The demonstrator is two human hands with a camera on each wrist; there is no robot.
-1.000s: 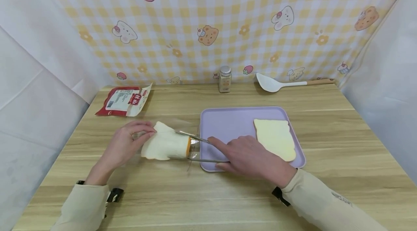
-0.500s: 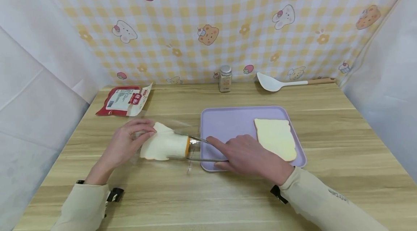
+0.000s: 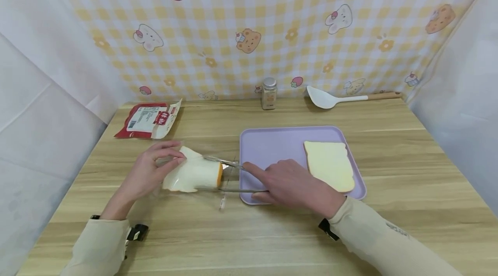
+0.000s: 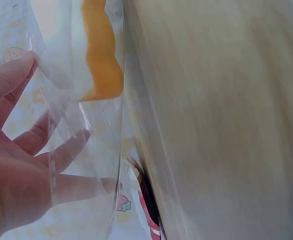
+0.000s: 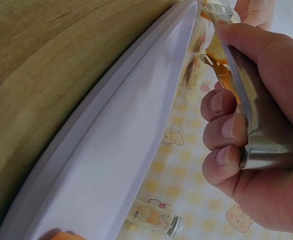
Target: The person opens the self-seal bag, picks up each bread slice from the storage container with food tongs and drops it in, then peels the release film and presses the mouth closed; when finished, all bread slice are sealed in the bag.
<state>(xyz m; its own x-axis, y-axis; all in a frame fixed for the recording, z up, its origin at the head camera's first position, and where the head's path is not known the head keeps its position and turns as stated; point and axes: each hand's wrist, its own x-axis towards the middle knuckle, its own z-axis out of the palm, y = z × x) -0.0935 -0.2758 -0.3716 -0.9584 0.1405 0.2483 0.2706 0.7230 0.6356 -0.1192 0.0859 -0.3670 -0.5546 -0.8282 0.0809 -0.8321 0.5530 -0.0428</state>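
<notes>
My left hand [image 3: 144,170] pinches the edge of a clear plastic bag [image 4: 104,155], the other fingers showing through the film in the left wrist view. White bread with an orange-brown crust [image 3: 196,174] lies inside the bag, left of the tray. Metal tongs [image 5: 251,105] are gripped in my right hand [image 3: 289,187], index finger stretched along one arm. Their two arms reach left to the bread's far and near sides, spread around it. Another bread slice [image 3: 328,165] lies on the right part of the lilac tray [image 3: 272,144], beyond my right wrist.
A red and white packet [image 3: 149,120] lies at the back left. Against the patterned cloth stand a small spice jar [image 3: 269,94] and, farther right, a white spatula with a wooden handle [image 3: 330,101]. The tray's raised rim runs beneath the tongs.
My right hand and the tongs have shifted slightly left. The bagged bread has slid a little left too, while my left hand stays almost in place.
</notes>
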